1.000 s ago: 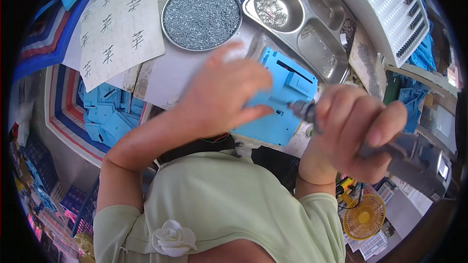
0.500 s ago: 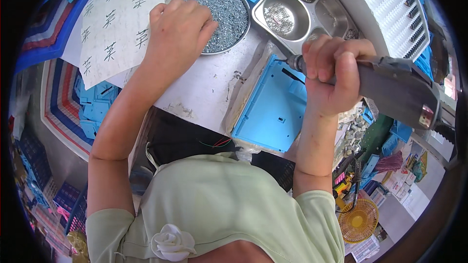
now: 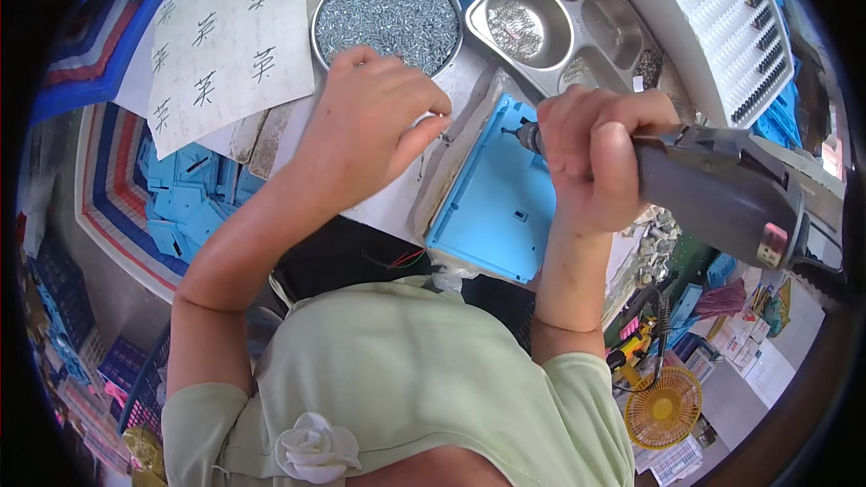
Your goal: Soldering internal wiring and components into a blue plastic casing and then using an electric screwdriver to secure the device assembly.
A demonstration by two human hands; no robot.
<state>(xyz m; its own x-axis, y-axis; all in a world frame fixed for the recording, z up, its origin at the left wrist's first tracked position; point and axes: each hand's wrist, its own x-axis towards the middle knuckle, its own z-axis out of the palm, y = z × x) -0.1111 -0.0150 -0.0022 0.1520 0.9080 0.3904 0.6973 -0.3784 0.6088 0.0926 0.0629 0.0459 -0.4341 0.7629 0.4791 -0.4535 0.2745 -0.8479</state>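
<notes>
My right hand point(image 3: 600, 149) is wrapped round a dark grey electric screwdriver point(image 3: 717, 180), which lies nearly level. Its bit points left, over the upper part of a blue plastic panel point(image 3: 494, 212); I cannot tell whether the tip touches it. At the near rim of a round metal bowl point(image 3: 388, 18) full of small silvery screws is my left hand point(image 3: 379, 122). Its fingers are curled in and the thumb lies close to the index finger. Whatever they hold is hidden. The panel sits in a pale, worn holder at the table's edge.
A steel compartment tray point(image 3: 541, 72) with springs and small metal parts stands beyond the panel. Right of it is a white box point(image 3: 713, 27) with rows of black pieces. A handwritten sheet point(image 3: 230, 45) lies left of the bowl, above a striped bag point(image 3: 126, 207) of blue parts.
My left hand has drawn back from over the screws, toward me and rightward to the bowl's near side. My right hand has shifted slightly left and nearer with the electric screwdriver.
</notes>
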